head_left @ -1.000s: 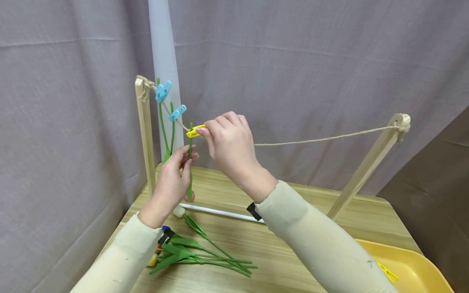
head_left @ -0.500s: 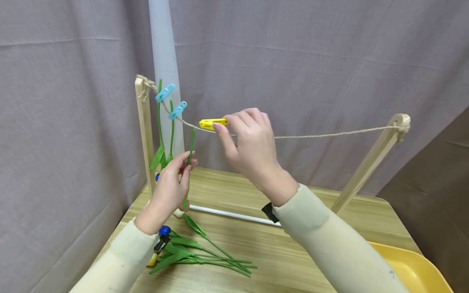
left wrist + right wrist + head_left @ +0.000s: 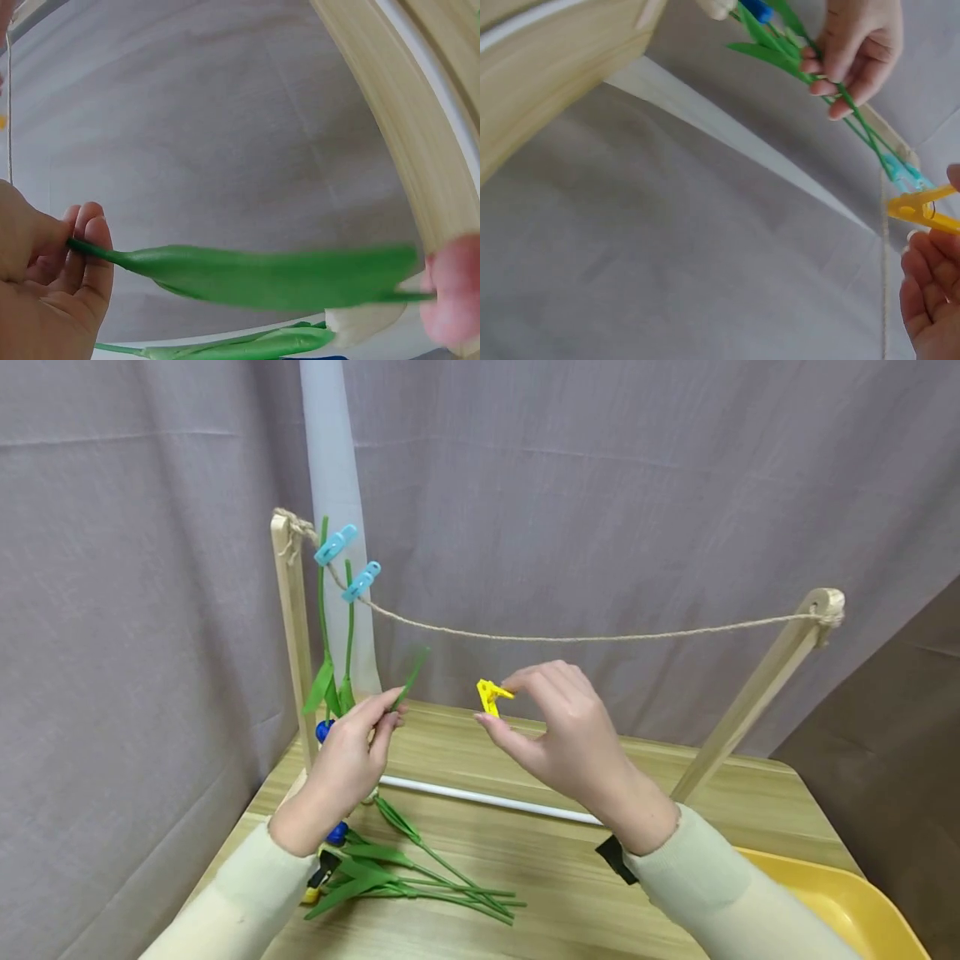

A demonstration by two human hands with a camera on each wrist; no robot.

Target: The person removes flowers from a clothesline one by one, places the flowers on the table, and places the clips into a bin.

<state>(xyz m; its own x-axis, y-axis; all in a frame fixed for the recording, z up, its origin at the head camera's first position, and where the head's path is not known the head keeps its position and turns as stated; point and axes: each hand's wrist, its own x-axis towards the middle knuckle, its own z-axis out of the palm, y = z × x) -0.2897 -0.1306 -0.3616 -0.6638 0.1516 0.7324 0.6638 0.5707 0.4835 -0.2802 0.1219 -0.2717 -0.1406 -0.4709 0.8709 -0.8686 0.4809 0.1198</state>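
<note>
My left hand (image 3: 341,764) pinches the green stem (image 3: 414,670) of an artificial tulip, its cut end pointing up. In the left wrist view the tulip's long leaf (image 3: 277,277) and blurred pink bloom (image 3: 456,289) show. To the right, my right hand (image 3: 573,747) holds a yellow clothespin (image 3: 492,697) between thumb and fingers, below the twine (image 3: 570,638) and off it. Two light-blue clothespins (image 3: 362,582) sit on the twine at its left end, with stems of upside-down tulips in them; a blue bloom (image 3: 324,731) hangs lowest there.
Wooden posts (image 3: 291,610) at left and right carry the twine, with a white rod (image 3: 487,802) low between them. Several tulips with green stems (image 3: 450,893) lie on the wooden table (image 3: 585,893). A yellow tray (image 3: 847,893) stands at the front right.
The yellow clothespin came away from the twine and stem, moving right and down with my right hand. The tulip stem in my left hand has dropped below the twine and tilted right.
</note>
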